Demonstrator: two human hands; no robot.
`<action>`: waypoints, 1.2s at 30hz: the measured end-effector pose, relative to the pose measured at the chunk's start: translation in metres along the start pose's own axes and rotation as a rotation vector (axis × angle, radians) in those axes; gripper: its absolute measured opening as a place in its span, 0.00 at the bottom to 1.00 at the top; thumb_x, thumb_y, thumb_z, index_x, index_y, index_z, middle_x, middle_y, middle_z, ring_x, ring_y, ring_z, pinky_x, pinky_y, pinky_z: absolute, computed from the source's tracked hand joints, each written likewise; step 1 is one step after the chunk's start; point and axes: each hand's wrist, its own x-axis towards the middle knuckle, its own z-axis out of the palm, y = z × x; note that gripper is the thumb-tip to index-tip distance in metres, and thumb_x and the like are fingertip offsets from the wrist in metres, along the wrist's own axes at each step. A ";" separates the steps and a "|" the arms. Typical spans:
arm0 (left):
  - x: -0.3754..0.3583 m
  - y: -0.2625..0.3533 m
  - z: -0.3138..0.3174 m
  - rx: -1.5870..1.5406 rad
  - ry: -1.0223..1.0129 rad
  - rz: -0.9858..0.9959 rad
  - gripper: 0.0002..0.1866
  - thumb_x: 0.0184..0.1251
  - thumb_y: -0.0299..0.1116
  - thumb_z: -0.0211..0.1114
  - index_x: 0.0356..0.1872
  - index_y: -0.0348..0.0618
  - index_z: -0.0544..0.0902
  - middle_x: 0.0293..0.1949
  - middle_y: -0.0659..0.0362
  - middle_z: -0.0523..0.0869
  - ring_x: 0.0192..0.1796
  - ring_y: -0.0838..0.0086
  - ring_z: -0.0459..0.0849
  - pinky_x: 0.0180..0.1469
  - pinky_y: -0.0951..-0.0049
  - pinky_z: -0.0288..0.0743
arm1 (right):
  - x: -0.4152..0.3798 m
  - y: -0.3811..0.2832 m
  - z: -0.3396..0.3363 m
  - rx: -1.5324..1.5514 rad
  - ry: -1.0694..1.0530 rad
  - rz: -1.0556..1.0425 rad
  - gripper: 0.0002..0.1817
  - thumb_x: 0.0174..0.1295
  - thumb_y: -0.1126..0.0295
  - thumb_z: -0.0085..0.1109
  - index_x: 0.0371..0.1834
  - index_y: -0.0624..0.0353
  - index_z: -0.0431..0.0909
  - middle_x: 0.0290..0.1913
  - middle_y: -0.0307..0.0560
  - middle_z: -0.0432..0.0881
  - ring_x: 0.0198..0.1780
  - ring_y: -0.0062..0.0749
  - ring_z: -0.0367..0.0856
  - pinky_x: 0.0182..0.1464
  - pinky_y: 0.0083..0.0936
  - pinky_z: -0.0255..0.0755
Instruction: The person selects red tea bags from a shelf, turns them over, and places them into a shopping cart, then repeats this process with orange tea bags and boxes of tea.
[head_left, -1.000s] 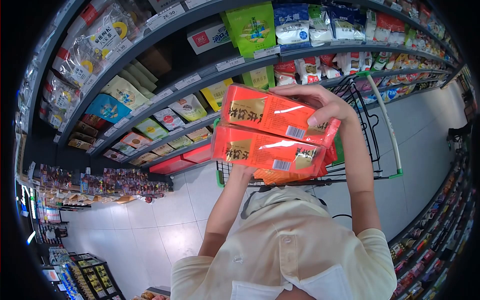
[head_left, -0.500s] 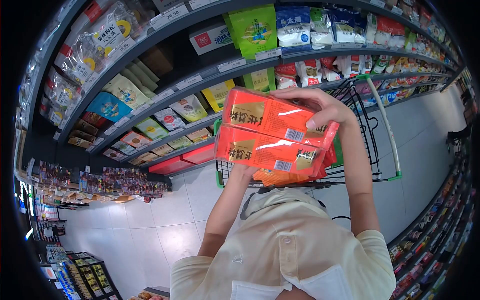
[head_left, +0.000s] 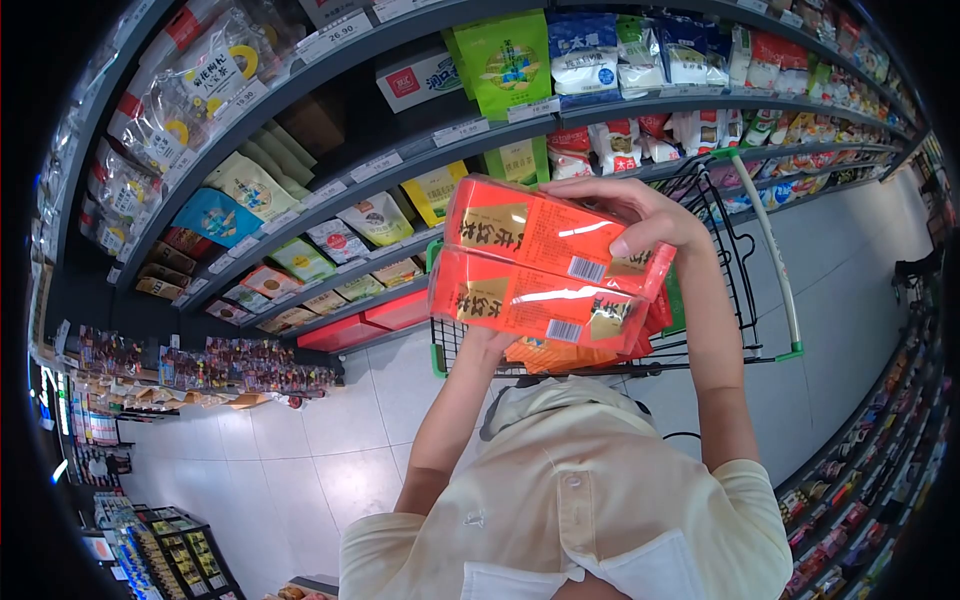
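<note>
Shelving: the long grey metal store shelves (head_left: 400, 160) fill the upper half of the frame, stocked with bagged and boxed goods behind white price tags.
Floor: pale grey tiles (head_left: 300, 450) run across the lower left and the right edge.
Cart: our black wire shopping cart with green trim (head_left: 745, 260) stands at centre right, just behind the packs; an orange pack lies in its basket.
Packs: two flat red plastic-wrapped packs with gold labels and barcodes (head_left: 545, 265) sit stacked one on the other at frame centre, tilted down to the right, raised above the cart and in front of the shelves.
Right hand: our right hand (head_left: 640, 215) is curled over the top and far end of the upper pack, thumb pressed against its side.
Left hand: our left hand (head_left: 485, 345) props the stack from beneath; its fingers are hidden, so we cannot tell how they are set.
Step in hand: we judge the stack is held between shelf and cart.
Next move: it calls for both hands keeping the packs together, since the tilted upper one could slide.
</note>
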 end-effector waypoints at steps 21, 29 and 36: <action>-0.009 0.014 -0.006 0.203 0.338 0.138 0.32 0.60 0.51 0.55 0.60 0.43 0.62 0.58 0.56 0.69 0.61 0.63 0.66 0.63 0.58 0.59 | -0.001 0.092 0.027 0.786 0.363 -0.040 0.34 0.55 0.65 0.50 0.65 0.61 0.52 0.59 0.48 0.66 0.59 0.33 0.67 0.60 0.30 0.61; -0.069 0.030 -0.070 0.161 0.645 0.148 0.26 0.65 0.46 0.48 0.59 0.42 0.62 0.56 0.52 0.71 0.57 0.62 0.71 0.58 0.59 0.66 | 0.011 0.186 0.084 0.211 0.484 0.301 0.26 0.62 0.64 0.50 0.62 0.59 0.59 0.53 0.43 0.71 0.49 0.22 0.71 0.52 0.22 0.65; -0.106 0.025 -0.117 0.140 0.828 -0.093 0.24 0.64 0.43 0.52 0.58 0.42 0.63 0.54 0.54 0.73 0.54 0.66 0.74 0.57 0.65 0.68 | 0.016 0.232 0.112 0.487 0.470 0.652 0.39 0.59 0.53 0.52 0.67 0.60 0.46 0.62 0.49 0.60 0.61 0.31 0.60 0.60 0.26 0.56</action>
